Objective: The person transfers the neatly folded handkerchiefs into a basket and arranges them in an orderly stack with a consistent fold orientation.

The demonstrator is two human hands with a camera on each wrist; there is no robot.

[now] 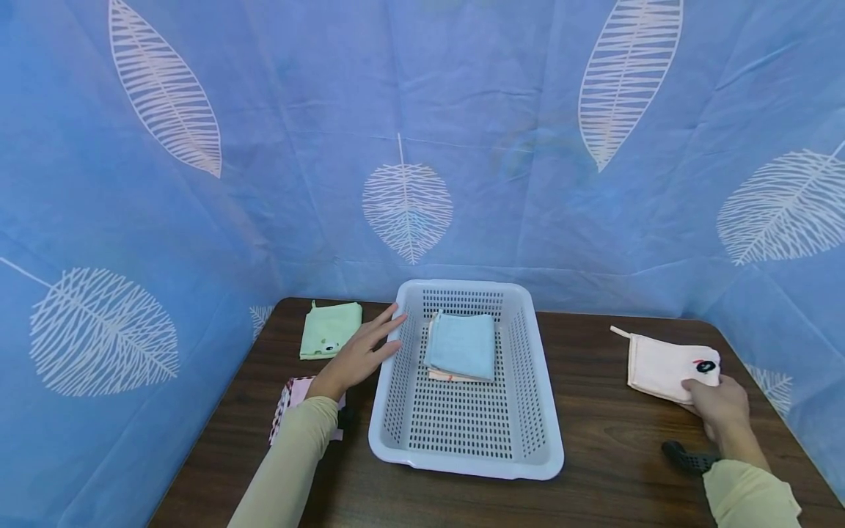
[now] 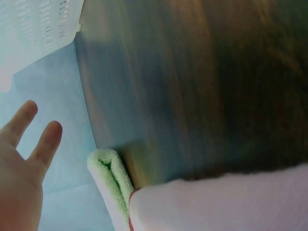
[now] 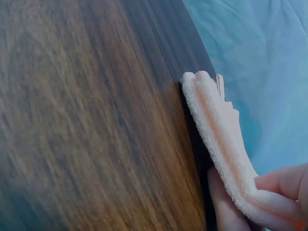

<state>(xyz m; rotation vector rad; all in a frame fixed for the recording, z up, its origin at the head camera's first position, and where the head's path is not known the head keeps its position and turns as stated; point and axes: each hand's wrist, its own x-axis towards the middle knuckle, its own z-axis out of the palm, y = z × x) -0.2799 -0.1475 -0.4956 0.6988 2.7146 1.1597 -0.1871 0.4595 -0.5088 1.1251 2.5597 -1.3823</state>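
At the right of the table my right hand (image 1: 721,405) pinches the near right corner of a folded pale pink towel (image 1: 667,369) with a hanging loop and a dark round motif. In the right wrist view, thumb and fingers grip the towel's folded layers (image 3: 219,139). My left hand (image 1: 359,357), fingers spread and straight, is by the left rim of a white plastic basket (image 1: 462,469); whether it touches is unclear. In the basket lies a folded light blue towel (image 1: 462,345), over a peach-coloured cloth (image 1: 449,377) that mostly stays hidden.
A folded green towel (image 1: 332,328) lies at the table's back left. Nearer, a pink cloth with a patterned edge (image 1: 284,403) is partly covered by my left arm. The dark wooden table (image 1: 594,440) meets a blue leaf-print curtain (image 1: 317,183) behind.
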